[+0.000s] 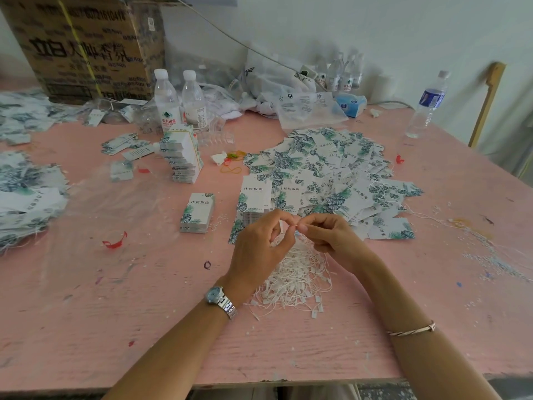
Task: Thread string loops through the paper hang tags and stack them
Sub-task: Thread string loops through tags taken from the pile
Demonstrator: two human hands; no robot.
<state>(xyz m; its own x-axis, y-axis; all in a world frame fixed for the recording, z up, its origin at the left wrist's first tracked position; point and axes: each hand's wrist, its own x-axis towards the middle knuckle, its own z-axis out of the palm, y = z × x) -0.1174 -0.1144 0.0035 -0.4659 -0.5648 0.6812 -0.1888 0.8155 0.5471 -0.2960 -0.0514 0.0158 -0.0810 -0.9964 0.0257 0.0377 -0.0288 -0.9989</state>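
Closest to you, the pink painted wooden table (288, 350) edge, with your forearms coming in at 7 and 5 o'clock: silver wristwatch (220, 300) on the left, thin silver bangle (412, 330) on the right.

Just past the wrists is the tangled pile of white string loops with plastic clasps (297, 280), right under your hands.

Your left hand (259, 246) and right hand (331, 238) meet fingertip to fingertip above that pile. Each one pinches thumb against forefinger on what looks like one single string loop (292, 227), the other fingers curled loosely. It's too small to say which end is which, and I can't tell if a tag is on it.

So I'd say you're at the start of a cycle: separating or opening one loop, nothing threaded yet.

Next move needs a tag, and the nearest supply is the short stack of white leaf-print paper hang tags (253, 197) at 12 o'clock, touching distance from your knuckles. You'll have to find its punched hole and poke the loop end through, so keep that pinch tight.

At 10 o'clock sits a neat small squared-off tag stack (199, 212). At 1 o'clock, the big loose heap of leaf-print tags (331, 166), some with strings showing, looks like the finished lot.

Farther at 11, a tall banded tower of tags (181, 157), then two clear plastic water bottles (178, 102), and the brown cardboard box (83, 47) against the wall.
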